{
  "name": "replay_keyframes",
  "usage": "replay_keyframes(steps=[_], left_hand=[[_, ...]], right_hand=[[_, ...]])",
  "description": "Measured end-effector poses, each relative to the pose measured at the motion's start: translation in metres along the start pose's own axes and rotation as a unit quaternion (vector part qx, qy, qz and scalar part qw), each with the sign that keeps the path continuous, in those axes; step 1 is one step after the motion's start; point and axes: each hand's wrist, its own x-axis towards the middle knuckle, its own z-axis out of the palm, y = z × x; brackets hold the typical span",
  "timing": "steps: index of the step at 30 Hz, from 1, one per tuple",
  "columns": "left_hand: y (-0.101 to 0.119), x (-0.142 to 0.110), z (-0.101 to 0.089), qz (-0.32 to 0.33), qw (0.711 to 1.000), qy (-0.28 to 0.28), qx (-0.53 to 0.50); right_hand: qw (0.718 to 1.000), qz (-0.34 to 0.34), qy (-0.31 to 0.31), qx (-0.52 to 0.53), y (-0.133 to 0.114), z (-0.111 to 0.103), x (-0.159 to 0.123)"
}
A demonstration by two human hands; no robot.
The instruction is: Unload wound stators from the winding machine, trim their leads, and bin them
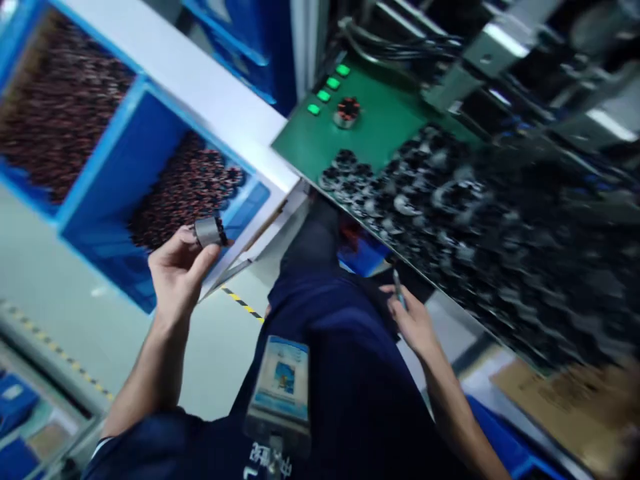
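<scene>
Part: small grey metal cylinder (207, 232), dark toothed end, upper left of centre, held just above the blue bin's lower corner.
Left hand: left hand (177, 275), thumb and fingers pinched on the cylinder, lifted clear of the bin.
Right hand: right hand (413, 324), fingers (395, 291) closed on a slim silver pen (399, 289), right of centre, tip pointing up. Pen type hard to tell, blurred.
Hands: apart, torso between them, no shared object.
Nearest right hand: edge of a dark tray (420, 277), just beyond the fingers.
Tray load: heap of black-and-silver ring parts (450, 200), right of frame, heavy motion blur, exact type unclear.
Green panel: green plate (370, 113), top centre, four lit green buttons (325, 90) in a row, one red-and-black round part (347, 112) sitting on it.
Bins: two blue bins (120, 180), upper left, packed with dark reddish round parts (185, 190).
Machine: metal fixtures and cables (490, 60), upper right, blurred.
Person: navy work clothes (350, 373), ID badge (281, 380) on chest, bottom centre.
Floor: yellow-black tape (243, 303), centre, below the bin.
Lower corners: blue crates (15, 400) lower left, cardboard sheet (555, 407) lower right.
</scene>
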Motion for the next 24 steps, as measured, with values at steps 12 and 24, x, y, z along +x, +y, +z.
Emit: replay_keyframes(steps=[12, 24], left_hand=[[-0.123, 0.009, -0.119, -0.240, 0.807, -0.258, 0.474], [-0.139, -0.005, -0.131, -0.292, 0.696, -0.349, 0.554]], right_hand=[[0.988, 0.035, -0.083, -0.122, -0.006, 0.005, 0.051], [0.983, 0.018, -0.083, -0.163, -0.031, 0.011, 0.060]])
